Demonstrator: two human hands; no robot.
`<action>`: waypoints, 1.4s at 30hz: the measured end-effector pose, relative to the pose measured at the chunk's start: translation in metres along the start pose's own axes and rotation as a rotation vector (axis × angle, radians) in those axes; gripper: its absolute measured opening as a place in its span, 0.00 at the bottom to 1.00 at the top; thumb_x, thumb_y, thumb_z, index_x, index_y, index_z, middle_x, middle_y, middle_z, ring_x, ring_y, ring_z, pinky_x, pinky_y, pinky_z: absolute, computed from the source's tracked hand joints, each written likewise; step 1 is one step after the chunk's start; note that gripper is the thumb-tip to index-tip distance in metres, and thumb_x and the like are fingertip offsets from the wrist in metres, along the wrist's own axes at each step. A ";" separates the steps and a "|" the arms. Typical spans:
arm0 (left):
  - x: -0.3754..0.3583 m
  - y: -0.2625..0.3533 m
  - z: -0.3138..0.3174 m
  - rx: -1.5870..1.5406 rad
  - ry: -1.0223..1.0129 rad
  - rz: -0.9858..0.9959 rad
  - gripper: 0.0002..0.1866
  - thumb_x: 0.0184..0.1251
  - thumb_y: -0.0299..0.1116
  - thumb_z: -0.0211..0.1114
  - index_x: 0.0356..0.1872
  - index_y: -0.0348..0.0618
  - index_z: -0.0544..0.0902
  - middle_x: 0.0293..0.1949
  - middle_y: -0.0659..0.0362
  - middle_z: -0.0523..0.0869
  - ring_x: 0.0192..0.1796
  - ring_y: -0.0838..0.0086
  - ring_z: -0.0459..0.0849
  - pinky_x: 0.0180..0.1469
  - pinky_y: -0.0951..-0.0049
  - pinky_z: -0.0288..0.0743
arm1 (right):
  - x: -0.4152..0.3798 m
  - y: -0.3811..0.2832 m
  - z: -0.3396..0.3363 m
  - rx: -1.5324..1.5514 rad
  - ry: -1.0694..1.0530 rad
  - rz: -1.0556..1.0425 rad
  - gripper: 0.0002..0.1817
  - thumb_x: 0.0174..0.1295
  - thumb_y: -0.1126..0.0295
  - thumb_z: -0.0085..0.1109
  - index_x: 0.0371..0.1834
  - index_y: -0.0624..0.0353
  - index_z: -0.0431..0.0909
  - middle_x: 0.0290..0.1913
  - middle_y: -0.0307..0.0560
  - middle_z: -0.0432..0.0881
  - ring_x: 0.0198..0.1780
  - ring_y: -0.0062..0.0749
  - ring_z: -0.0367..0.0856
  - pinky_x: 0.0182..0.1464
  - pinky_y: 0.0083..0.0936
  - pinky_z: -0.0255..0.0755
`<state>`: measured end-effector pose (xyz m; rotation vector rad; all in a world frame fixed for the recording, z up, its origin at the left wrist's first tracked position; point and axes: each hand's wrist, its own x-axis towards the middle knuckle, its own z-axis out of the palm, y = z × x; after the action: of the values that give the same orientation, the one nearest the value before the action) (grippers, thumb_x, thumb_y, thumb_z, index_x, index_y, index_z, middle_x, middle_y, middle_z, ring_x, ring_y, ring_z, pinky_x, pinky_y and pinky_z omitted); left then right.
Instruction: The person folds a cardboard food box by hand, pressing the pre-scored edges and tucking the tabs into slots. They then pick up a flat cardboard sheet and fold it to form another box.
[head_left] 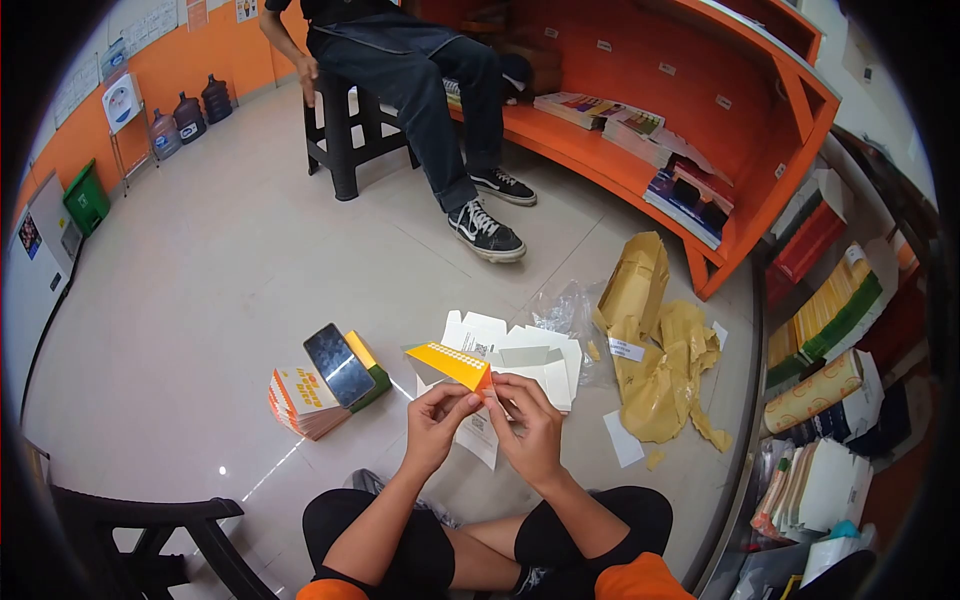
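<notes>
An orange and yellow folded carton (pixel 450 364) is held up between my two hands, its near end pinched at the fingertips. My left hand (pixel 436 428) closes on it from the left, thumb on top. On the right side of the same end, my right hand (pixel 527 428) grips it with thumb and fingers. Beneath and behind lie flat white cartons (pixel 545 365) on the floor. To the left, a stack of orange and white printed cartons (pixel 300 405) fans out beside a dark phone (pixel 338 367), which leans on a yellow and green box (pixel 373 385).
Torn brown paper (pixel 655 390) and clear plastic (pixel 570 310) lie at the right. A seated person (pixel 430 100) is on a black stool (pixel 341 150) ahead. Orange shelving (pixel 600 150) stands behind, stacked books (pixel 825 310) at far right, a black chair (pixel 150 510) at lower left.
</notes>
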<state>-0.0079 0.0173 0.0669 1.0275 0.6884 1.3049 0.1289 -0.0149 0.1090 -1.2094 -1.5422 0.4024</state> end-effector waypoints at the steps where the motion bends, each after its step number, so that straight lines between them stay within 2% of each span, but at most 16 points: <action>1: 0.001 0.000 0.000 0.008 0.004 0.027 0.08 0.64 0.22 0.65 0.43 0.30 0.82 0.40 0.54 0.86 0.42 0.75 0.85 0.51 0.77 0.79 | -0.001 0.000 0.001 0.066 0.022 0.044 0.05 0.60 0.78 0.60 0.38 0.67 0.78 0.46 0.50 0.81 0.37 0.32 0.84 0.36 0.22 0.80; 3: 0.000 0.001 0.001 0.030 0.017 0.025 0.08 0.65 0.23 0.64 0.42 0.30 0.81 0.40 0.54 0.86 0.42 0.75 0.85 0.51 0.76 0.79 | -0.003 0.001 0.004 0.197 0.063 0.131 0.05 0.61 0.78 0.59 0.39 0.67 0.78 0.46 0.51 0.82 0.40 0.33 0.85 0.38 0.24 0.82; 6: -0.001 0.000 0.000 0.059 0.004 0.034 0.08 0.65 0.23 0.64 0.42 0.30 0.81 0.39 0.55 0.86 0.43 0.74 0.85 0.51 0.75 0.80 | -0.002 -0.002 -0.001 0.163 -0.005 0.174 0.05 0.62 0.78 0.58 0.39 0.67 0.78 0.46 0.53 0.83 0.44 0.35 0.85 0.41 0.26 0.83; 15: -0.002 -0.001 -0.004 0.159 -0.077 0.107 0.08 0.63 0.22 0.66 0.42 0.31 0.81 0.44 0.57 0.79 0.44 0.72 0.86 0.44 0.77 0.83 | -0.007 0.004 0.009 0.036 0.020 0.019 0.04 0.62 0.79 0.56 0.38 0.68 0.78 0.44 0.53 0.82 0.42 0.40 0.85 0.40 0.27 0.82; 18: -0.001 -0.002 -0.002 0.111 -0.057 0.116 0.08 0.62 0.22 0.67 0.41 0.32 0.81 0.47 0.57 0.76 0.44 0.71 0.86 0.42 0.78 0.83 | -0.007 -0.007 0.004 0.130 -0.051 0.148 0.06 0.61 0.79 0.58 0.40 0.69 0.79 0.50 0.56 0.79 0.47 0.46 0.83 0.47 0.31 0.79; 22: 0.000 0.009 0.003 0.108 0.050 0.062 0.08 0.62 0.23 0.67 0.40 0.33 0.81 0.42 0.59 0.79 0.40 0.76 0.85 0.39 0.82 0.80 | -0.011 -0.003 0.010 -0.063 -0.150 -0.152 0.15 0.59 0.79 0.59 0.50 0.68 0.79 0.60 0.58 0.71 0.60 0.51 0.75 0.56 0.34 0.73; 25: 0.007 0.004 -0.011 0.285 0.108 0.133 0.06 0.63 0.24 0.67 0.40 0.36 0.81 0.35 0.61 0.83 0.37 0.81 0.83 0.36 0.84 0.75 | -0.006 -0.004 0.004 0.005 -0.289 -0.138 0.12 0.61 0.77 0.57 0.47 0.69 0.79 0.60 0.60 0.72 0.58 0.51 0.76 0.52 0.31 0.76; 26: 0.010 0.002 -0.013 0.211 0.165 0.163 0.06 0.61 0.25 0.68 0.37 0.37 0.82 0.29 0.62 0.84 0.31 0.83 0.78 0.34 0.82 0.71 | -0.002 -0.004 -0.004 0.060 -0.328 -0.097 0.11 0.65 0.74 0.55 0.48 0.66 0.79 0.53 0.57 0.77 0.54 0.43 0.81 0.44 0.27 0.77; 29: 0.010 0.027 -0.024 0.745 0.018 0.446 0.06 0.58 0.26 0.70 0.34 0.37 0.83 0.30 0.60 0.84 0.28 0.82 0.76 0.32 0.80 0.68 | 0.005 0.014 -0.021 0.413 -0.193 0.356 0.15 0.69 0.73 0.51 0.57 0.61 0.75 0.42 0.50 0.80 0.44 0.30 0.83 0.46 0.22 0.76; 30: 0.006 0.041 -0.018 0.787 -0.040 0.472 0.06 0.56 0.26 0.70 0.33 0.36 0.84 0.30 0.59 0.84 0.27 0.80 0.73 0.30 0.79 0.65 | 0.010 0.017 -0.030 0.437 -0.152 0.371 0.16 0.70 0.70 0.49 0.59 0.59 0.72 0.37 0.46 0.78 0.38 0.26 0.80 0.40 0.20 0.74; 32: 0.001 0.046 -0.024 0.545 -0.247 0.286 0.05 0.57 0.25 0.69 0.34 0.36 0.83 0.30 0.58 0.84 0.29 0.80 0.75 0.31 0.79 0.66 | 0.022 0.023 -0.049 0.486 -0.064 0.401 0.18 0.74 0.65 0.45 0.64 0.55 0.68 0.28 0.39 0.76 0.24 0.18 0.75 0.29 0.15 0.71; 33: -0.002 0.047 -0.028 0.421 -0.347 0.190 0.05 0.58 0.25 0.69 0.34 0.36 0.83 0.31 0.58 0.84 0.30 0.80 0.76 0.32 0.79 0.66 | 0.027 0.020 -0.059 0.525 -0.125 0.484 0.18 0.74 0.63 0.43 0.63 0.55 0.67 0.26 0.38 0.74 0.22 0.17 0.71 0.26 0.14 0.68; 35: -0.007 0.050 -0.028 0.192 -0.398 0.103 0.05 0.59 0.23 0.68 0.36 0.36 0.83 0.33 0.58 0.85 0.33 0.81 0.78 0.33 0.80 0.67 | 0.034 0.009 -0.075 0.603 -0.250 0.650 0.19 0.76 0.58 0.40 0.62 0.56 0.67 0.21 0.36 0.69 0.16 0.15 0.62 0.20 0.13 0.62; 37: -0.007 0.053 -0.028 0.043 -0.415 0.064 0.04 0.60 0.22 0.67 0.36 0.36 0.83 0.33 0.59 0.85 0.34 0.81 0.78 0.34 0.81 0.67 | 0.033 0.015 -0.078 0.658 -0.372 0.689 0.18 0.76 0.56 0.38 0.57 0.57 0.70 0.19 0.36 0.68 0.13 0.13 0.59 0.16 0.12 0.57; 39: -0.004 0.055 -0.035 0.123 -0.480 0.025 0.04 0.60 0.24 0.67 0.34 0.36 0.83 0.35 0.59 0.85 0.33 0.82 0.77 0.34 0.82 0.65 | 0.029 0.022 -0.077 0.679 -0.463 0.669 0.17 0.76 0.57 0.38 0.53 0.57 0.71 0.19 0.36 0.69 0.13 0.14 0.58 0.16 0.12 0.57; 42: 0.000 0.060 -0.042 0.236 -0.561 -0.035 0.06 0.58 0.29 0.70 0.32 0.37 0.83 0.35 0.60 0.86 0.32 0.82 0.75 0.34 0.82 0.64 | 0.026 0.021 -0.076 0.729 -0.360 0.563 0.15 0.75 0.59 0.42 0.42 0.61 0.72 0.20 0.37 0.71 0.14 0.15 0.63 0.16 0.13 0.60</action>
<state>-0.0713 0.0233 0.1029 1.4877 0.4295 0.8520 0.2081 -0.0091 0.1338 -0.9811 -1.1333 1.4776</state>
